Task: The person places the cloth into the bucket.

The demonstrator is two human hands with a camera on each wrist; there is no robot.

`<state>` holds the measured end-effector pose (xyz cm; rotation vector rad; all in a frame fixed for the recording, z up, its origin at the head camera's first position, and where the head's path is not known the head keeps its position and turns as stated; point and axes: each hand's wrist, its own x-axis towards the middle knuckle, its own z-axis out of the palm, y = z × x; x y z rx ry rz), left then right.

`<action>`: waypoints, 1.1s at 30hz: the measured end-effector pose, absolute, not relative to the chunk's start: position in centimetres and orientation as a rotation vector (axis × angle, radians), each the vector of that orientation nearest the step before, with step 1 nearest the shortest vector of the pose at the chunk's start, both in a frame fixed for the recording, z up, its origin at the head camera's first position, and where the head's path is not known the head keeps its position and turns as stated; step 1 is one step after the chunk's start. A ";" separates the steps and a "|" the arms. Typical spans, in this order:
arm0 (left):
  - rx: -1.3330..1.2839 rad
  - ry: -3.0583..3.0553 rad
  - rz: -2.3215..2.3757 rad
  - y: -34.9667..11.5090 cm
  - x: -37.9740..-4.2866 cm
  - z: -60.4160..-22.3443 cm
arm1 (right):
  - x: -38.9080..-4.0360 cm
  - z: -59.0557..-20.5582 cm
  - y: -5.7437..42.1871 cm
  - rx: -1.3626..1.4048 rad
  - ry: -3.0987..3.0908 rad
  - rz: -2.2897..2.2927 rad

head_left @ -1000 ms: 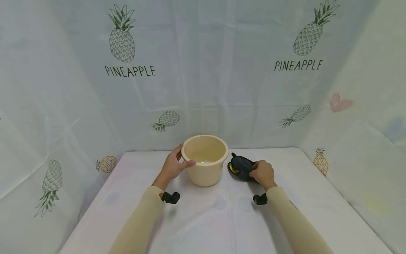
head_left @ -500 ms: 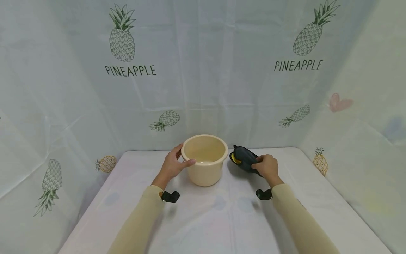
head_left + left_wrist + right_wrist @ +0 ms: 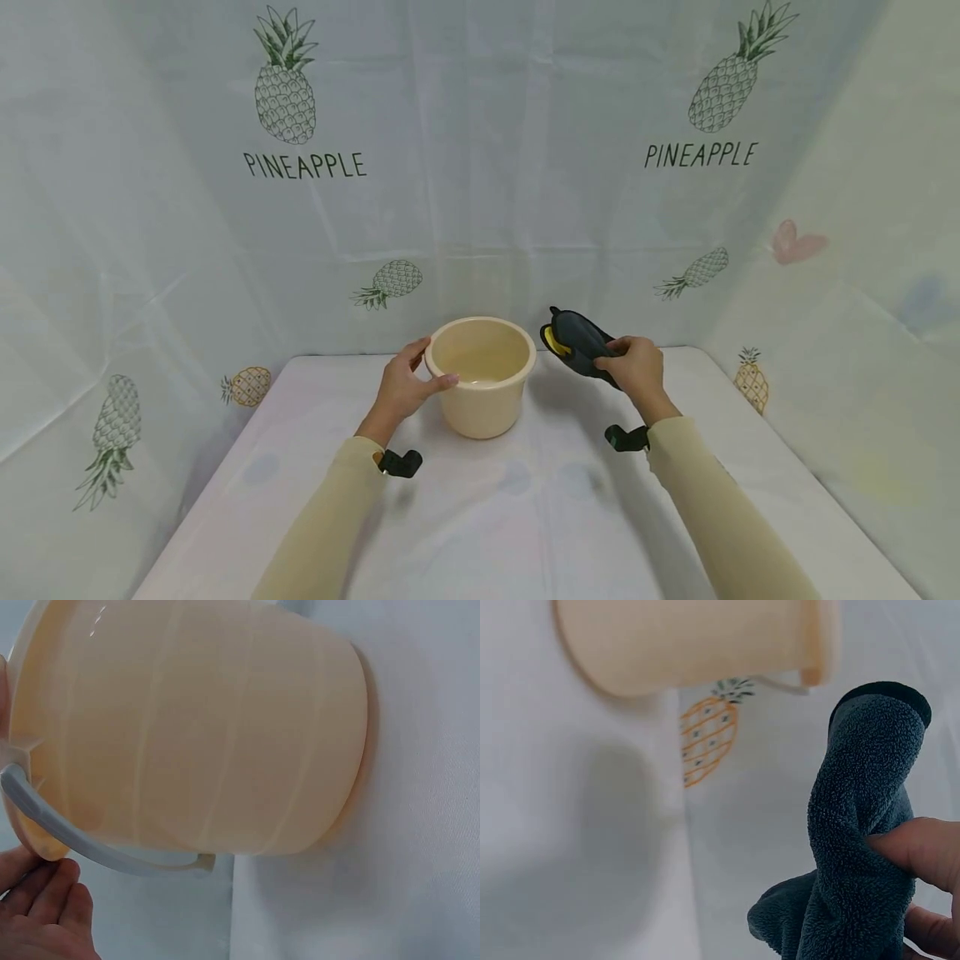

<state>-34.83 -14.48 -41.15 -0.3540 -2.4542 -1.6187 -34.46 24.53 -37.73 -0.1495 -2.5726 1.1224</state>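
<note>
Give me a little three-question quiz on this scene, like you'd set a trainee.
1. Which hand holds the dark cloth?
2. True or false: the left hand grips the cream bucket by its rim.
3. What colour is the bucket's handle in the left wrist view?
A) red
B) grey
C) green

Key:
1: the right hand
2: true
3: B

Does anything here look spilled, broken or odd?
Nothing stands out. The bucket stands upright on the table, the left hand gripping it; the right hand holds a dark cloth. No spill or damage shows.
</note>
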 end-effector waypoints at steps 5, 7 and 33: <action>-0.370 -2.436 -1.622 -14.4 -34.7 -41.0 | -34.2 -36.3 24.5 -0.138 -2.540 1.162; -0.367 -2.436 -1.616 -14.3 -34.7 -41.0 | -34.1 -35.8 24.5 -0.143 -2.530 1.182; -0.339 -2.431 -1.601 -14.3 -34.3 -40.8 | -32.4 -29.2 23.6 -0.093 -2.424 1.304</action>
